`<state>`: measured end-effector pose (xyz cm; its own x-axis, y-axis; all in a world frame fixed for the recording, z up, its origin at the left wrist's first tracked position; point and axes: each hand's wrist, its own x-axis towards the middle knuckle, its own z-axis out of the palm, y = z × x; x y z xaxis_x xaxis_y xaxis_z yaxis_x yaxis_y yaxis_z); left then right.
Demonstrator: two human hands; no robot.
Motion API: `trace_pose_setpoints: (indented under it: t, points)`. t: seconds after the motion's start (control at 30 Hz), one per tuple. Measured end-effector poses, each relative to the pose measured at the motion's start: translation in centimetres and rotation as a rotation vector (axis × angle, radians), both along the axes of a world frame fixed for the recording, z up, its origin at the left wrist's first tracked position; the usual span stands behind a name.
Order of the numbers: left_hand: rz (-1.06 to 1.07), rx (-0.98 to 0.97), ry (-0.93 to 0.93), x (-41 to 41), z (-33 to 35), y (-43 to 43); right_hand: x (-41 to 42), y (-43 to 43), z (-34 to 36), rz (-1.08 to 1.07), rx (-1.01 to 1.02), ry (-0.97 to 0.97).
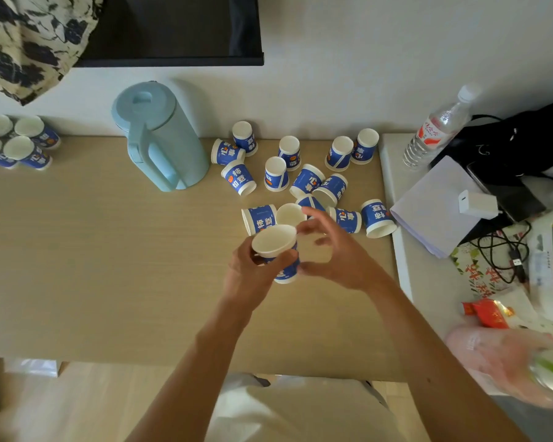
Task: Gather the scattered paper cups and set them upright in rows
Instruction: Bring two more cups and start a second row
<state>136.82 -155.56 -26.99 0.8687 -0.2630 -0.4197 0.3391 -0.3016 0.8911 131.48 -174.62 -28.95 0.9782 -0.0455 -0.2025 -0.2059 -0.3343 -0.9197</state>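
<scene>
Light wood table [93, 250] against white wall, dark screen [173, 27] at top of frame, patterned cloth [29, 43] upper left. Far left edge: four upright cups [16, 141] grouped close in two rows, mouths up. Next, pale blue jug [160, 135], lid on, handle toward cam. Center: scattered cups [300, 177] in a loose pile, some mouth-down, some on their sides, several touching. Below the pile, left hand [249, 279] grips held cup [273, 240] round its blue body, fingers curled on it; cup is off the table, tilted, mouth toward cam. Right hand [332, 250] just beside it, fingers apart and loosely bent, holding nothing; thumb tip at the cup's side, contact can't tell. Right side, white counter [396, 250]: water bottle [434, 129], black bag [524, 141], paper stack [434, 224] w/ white charger [476, 204] on it, black cable [498, 250].
</scene>
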Motion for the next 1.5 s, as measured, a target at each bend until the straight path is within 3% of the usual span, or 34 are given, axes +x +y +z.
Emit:
trace_pose_setpoints:
  t: [0.07,0.13,0.23,0.5,1.17,1.5]
  points:
    - [0.039,0.015,0.006,0.3,-0.4,0.8,1.1,-2.9,0.0,-0.061,-0.169,0.055]
    - [0.055,0.024,0.014,0.4,-0.7,1.4,3.1,-5.8,-0.3,-0.13,-0.472,0.123]
    - [0.054,0.033,0.026,0.1,-0.8,1.8,6.4,-9.3,-0.7,0.006,-0.917,0.307]
    - [0.075,0.005,0.05,-0.4,-0.2,2.6,8.4,-13.3,-1.8,0.458,-1.226,0.643]
    - [0.044,-0.009,0.054,-1.3,-1.2,3.1,0.3,-7.5,-5.5,0.629,-1.248,0.746]
    - [0.082,-0.01,0.071,-2.2,-1.4,4.2,-4.2,-3.3,-8.1,0.896,-1.186,0.208]
